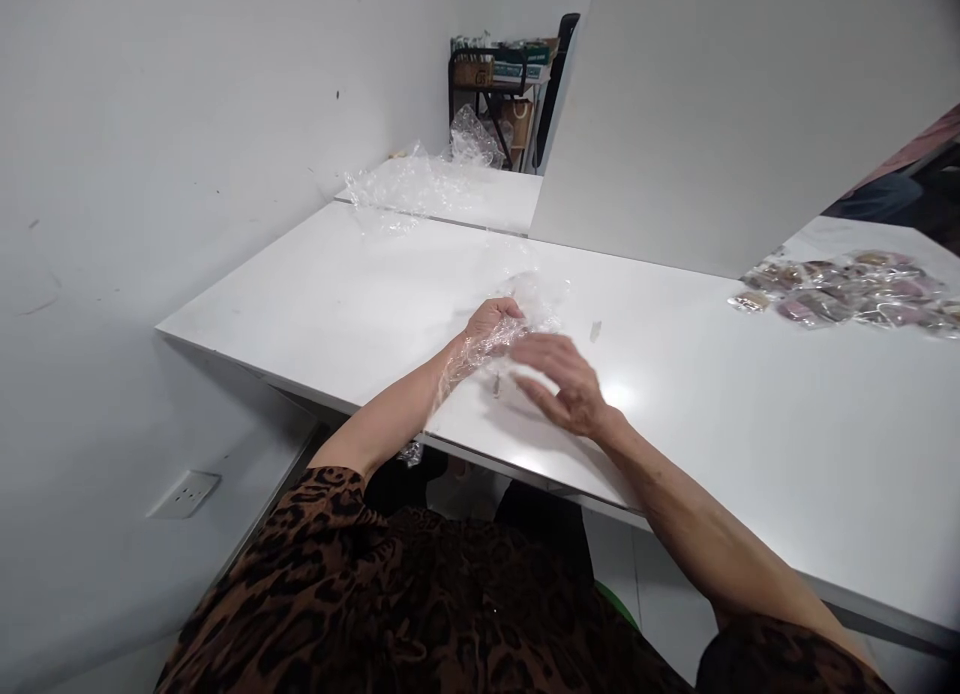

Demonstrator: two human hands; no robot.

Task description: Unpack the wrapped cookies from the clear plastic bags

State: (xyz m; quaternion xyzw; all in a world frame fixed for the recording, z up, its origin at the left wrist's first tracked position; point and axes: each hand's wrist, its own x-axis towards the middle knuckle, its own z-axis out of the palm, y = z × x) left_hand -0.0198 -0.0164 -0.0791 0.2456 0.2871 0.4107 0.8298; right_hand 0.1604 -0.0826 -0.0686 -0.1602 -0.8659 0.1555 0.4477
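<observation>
My left hand (491, 319) is closed on crinkled transparent plastic film (541, 296) above the white table. Part of that film trails down over my left wrist and forearm towards the table's front edge. Just to the right is my right hand (566, 379), its fingers stretched out and the thumb apart, close to the film. The right fingers are slightly blurred, and whether they touch the film I cannot tell. Part of my left hand is hidden behind the plastic.
More crumpled film (420, 179) lies at the table's back left. Several wrapped packets (862, 289) lie at the right. A white panel (697, 114) rises along the back edge of the table (285, 294). Beyond stands a shelf rack (491, 86) with boxes. At left is a wall (150, 124).
</observation>
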